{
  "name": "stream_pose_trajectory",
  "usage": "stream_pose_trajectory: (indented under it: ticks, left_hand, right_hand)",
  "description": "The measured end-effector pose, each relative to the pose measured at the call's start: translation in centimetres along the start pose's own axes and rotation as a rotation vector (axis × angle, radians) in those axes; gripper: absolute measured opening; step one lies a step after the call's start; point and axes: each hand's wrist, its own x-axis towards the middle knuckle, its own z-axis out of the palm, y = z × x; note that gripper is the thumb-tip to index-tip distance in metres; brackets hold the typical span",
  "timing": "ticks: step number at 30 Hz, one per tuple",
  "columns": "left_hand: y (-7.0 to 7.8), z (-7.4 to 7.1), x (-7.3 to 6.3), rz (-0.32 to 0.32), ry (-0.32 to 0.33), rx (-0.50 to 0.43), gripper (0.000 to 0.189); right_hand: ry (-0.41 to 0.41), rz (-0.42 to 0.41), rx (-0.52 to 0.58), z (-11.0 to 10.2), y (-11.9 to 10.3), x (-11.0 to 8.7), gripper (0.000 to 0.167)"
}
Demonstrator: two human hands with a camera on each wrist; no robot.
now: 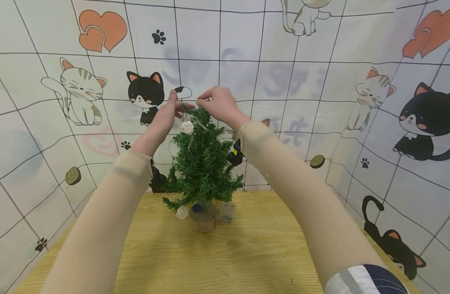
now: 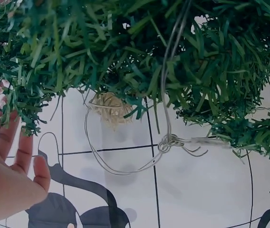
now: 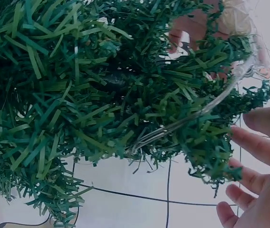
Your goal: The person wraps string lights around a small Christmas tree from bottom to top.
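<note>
A small green artificial Christmas tree (image 1: 206, 163) with a round wooden base (image 1: 203, 220) stands on the table. My left hand (image 1: 165, 116) is at the left of its top, thumb raised; its loosely bent fingers (image 2: 4, 135) reach behind a branch tip. On the other side my right hand (image 1: 222, 107) has its thumb and index finger near the treetop; whether they pinch anything is unclear. Thin pale wire (image 3: 192, 116) crosses the upper branches and forms a twisted knot (image 2: 169, 142). A white woven ball (image 1: 187, 127) hangs below my left hand.
Another woven ball (image 1: 182, 212) is low by the base. A clear battery box (image 1: 226, 212) lies right of the base on the wooden table (image 1: 210, 261). Behind hangs a white cloth (image 1: 243, 36) with grid lines and cartoon cats.
</note>
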Motion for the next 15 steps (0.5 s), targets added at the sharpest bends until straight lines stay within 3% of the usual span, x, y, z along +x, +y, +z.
stream_pose_trajectory:
  ticks: [5, 11, 15]
  left_hand:
    - [0.5, 0.3, -0.1, 0.074, 0.06, -0.033, 0.086]
    - [1.5, 0.6, -0.1, 0.121, 0.086, -0.098, 0.08]
    - [1.9, 0.6, -0.3, 0.115, 0.078, -0.129, 0.078]
  right_hand:
    - [-0.051, 0.001, -0.085, 0.2, 0.0, 0.3, 0.037]
    - [-0.091, -0.066, -0.048, 0.3, -0.1, 0.6, 0.038]
    - [-0.099, -0.086, -0.021, 0.3, -0.2, 0.8, 0.04]
